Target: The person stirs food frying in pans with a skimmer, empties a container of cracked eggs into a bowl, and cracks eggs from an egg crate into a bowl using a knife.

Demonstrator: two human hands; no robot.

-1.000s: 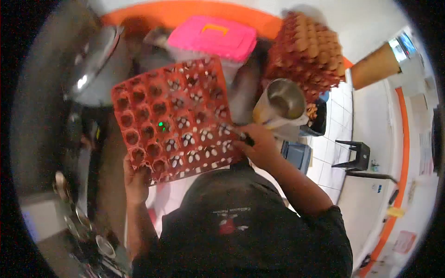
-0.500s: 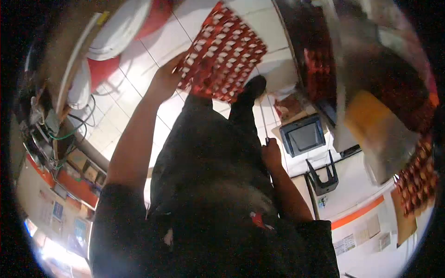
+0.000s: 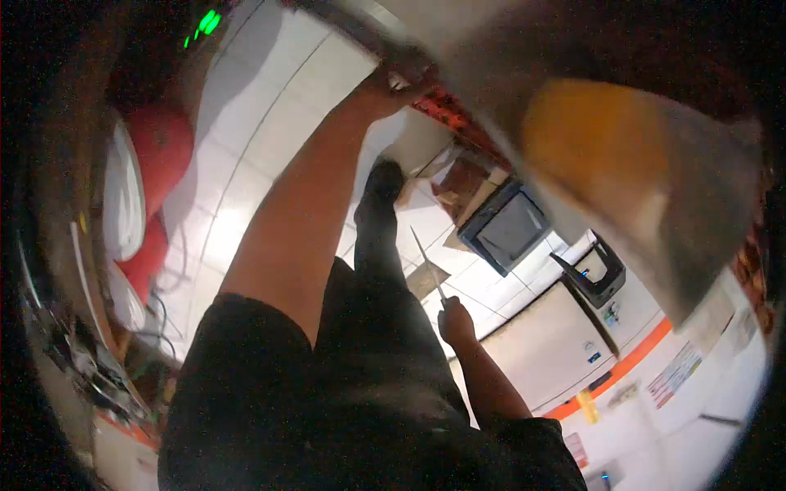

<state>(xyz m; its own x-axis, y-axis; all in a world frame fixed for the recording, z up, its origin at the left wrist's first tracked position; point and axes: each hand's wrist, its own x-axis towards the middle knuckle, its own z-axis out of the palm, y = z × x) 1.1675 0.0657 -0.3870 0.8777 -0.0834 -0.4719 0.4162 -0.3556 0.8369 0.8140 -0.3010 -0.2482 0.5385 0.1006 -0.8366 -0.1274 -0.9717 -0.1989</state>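
My left hand [image 3: 397, 86] reaches far forward to the edge of a dark shelf. Its fingers are blurred and in shadow, so their grip cannot be made out. Right beside them shows a strip of red, bumpy material [image 3: 454, 114], which looks like red egg trays; most of it is hidden behind the shelf edge. Lower down, my right hand [image 3: 457, 323] is closed round the dark handle of a long, thin knife [image 3: 429, 260]. The blade points forward and slightly left, over the tiled floor.
Close on the right looms a blurred grey and orange panel [image 3: 606, 155]. Beneath it are a dark-framed box [image 3: 508, 229] and a black bracket-like stand [image 3: 602, 270]. Red stools or basins [image 3: 160, 164] and a white round rim [image 3: 124, 196] are on the left. White tiles [image 3: 270, 139] cover the floor.
My left hand has moved forward and right with the red tray to the shelf edge; the whole tray no longer shows. My right hand keeps the knife. The view has turned.
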